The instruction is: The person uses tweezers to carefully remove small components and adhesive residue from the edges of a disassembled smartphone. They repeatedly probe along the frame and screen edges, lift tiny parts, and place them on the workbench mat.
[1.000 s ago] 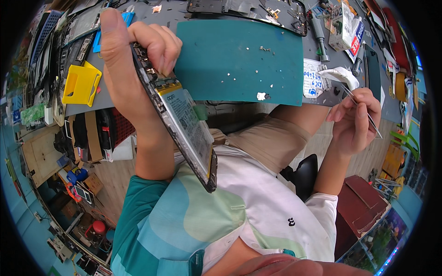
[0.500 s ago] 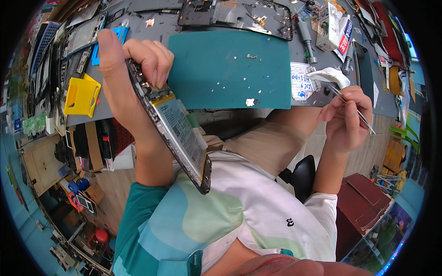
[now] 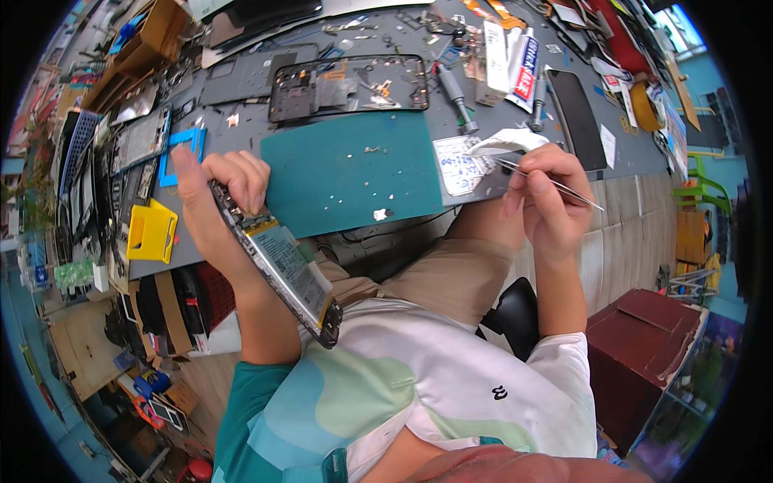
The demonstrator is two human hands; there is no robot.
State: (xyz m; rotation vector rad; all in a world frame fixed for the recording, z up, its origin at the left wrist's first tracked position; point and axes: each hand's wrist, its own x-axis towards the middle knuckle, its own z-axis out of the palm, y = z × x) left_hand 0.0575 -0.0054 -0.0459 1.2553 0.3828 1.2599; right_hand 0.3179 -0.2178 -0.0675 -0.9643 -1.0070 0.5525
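Note:
My left hand (image 3: 221, 193) is closed round the upper end of an opened phone (image 3: 282, 270), with its battery and circuit board exposed. The phone tilts down over my lap, clear of the bench. Thin metal tweezers (image 3: 568, 191) are pinched in my right hand (image 3: 554, 197), their tips pointing toward a crumpled white tissue (image 3: 509, 142). Beside the tissue lies a handwritten white label (image 3: 459, 165). A green work mat (image 3: 346, 169) with several tiny scraps lies between my hands.
Behind the mat lies a dark phone frame (image 3: 350, 84) holding small parts. A grey screwdriver (image 3: 456, 97), a white box (image 3: 493, 64), a glue tube (image 3: 525, 71) and a black phone (image 3: 574, 113) lie to the right. At left are a yellow holder (image 3: 151, 231) and a blue frame (image 3: 183, 153).
The view has shifted, showing more of the bench's far side and the black phone at right. Both hands keep their holds on the opened phone and the tweezers.

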